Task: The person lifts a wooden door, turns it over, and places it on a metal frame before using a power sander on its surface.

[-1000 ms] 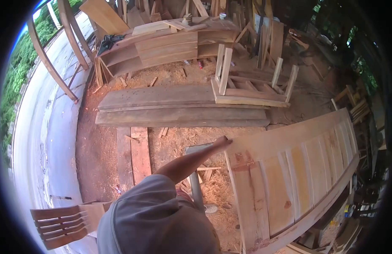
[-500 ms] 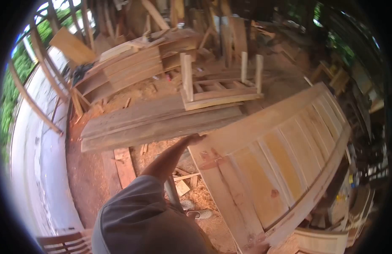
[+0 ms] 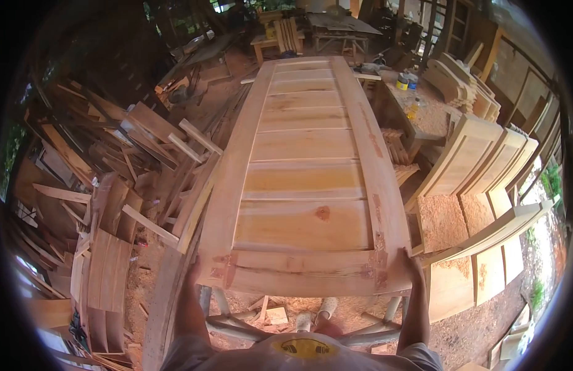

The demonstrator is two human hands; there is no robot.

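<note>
A long wooden panel door (image 3: 300,179) stretches out flat in front of me, its near end close to my body. It has several cross panels, reddish-brown patches on the frame and a dark knot-like spot on the nearest panel. My left hand (image 3: 195,269) is closed on the door's near left corner. At the near right corner, my right hand (image 3: 411,264) grips the edge likewise; the fingers of both hands are partly hidden. Beneath the near end, pale pipe-like legs (image 3: 237,329) of a support show.
Left of the door lie long boards and a small upturned wooden frame (image 3: 151,224). Curved shelving (image 3: 107,266) stands farther left. On the right are wooden chairs or benches (image 3: 466,157) covered in shavings, and a bench top (image 3: 422,111) with a yellow tin (image 3: 402,81). Scraps litter the floor.
My view has swung right, so the door now runs straight ahead instead of slanting off to the right. Both hands now show at its near corners.
</note>
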